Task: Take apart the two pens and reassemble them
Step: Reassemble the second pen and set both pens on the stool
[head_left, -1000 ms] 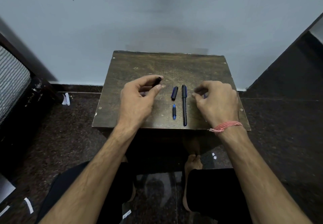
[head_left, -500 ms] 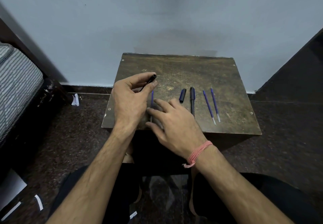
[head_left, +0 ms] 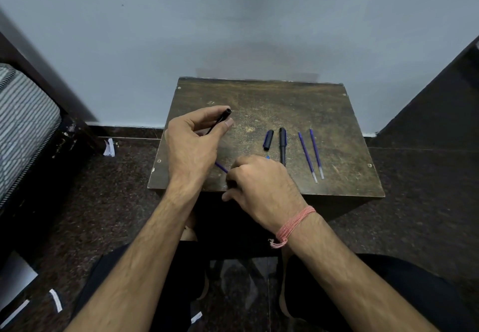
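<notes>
My left hand holds a black pen barrel above the left part of the small wooden table, its open end up. Near the table's front edge, my right hand is curled with its fingers closed on a blue refill, of which only a short end shows between the two hands. A blue cap lies in the middle of the table. Right of it lies a black capped pen. Two more blue refills lie side by side further right. A tiny blue piece peeks out above my right knuckles.
The table stands against a pale wall. A striped cushion on dark furniture is at the left. Dark stone floor with paper scraps surrounds the table. My knees are below its front edge.
My right hand crossed from the right side of the table to the front centre and closed on a blue refill. Two refills now lie where that hand was. The view shifted left.
</notes>
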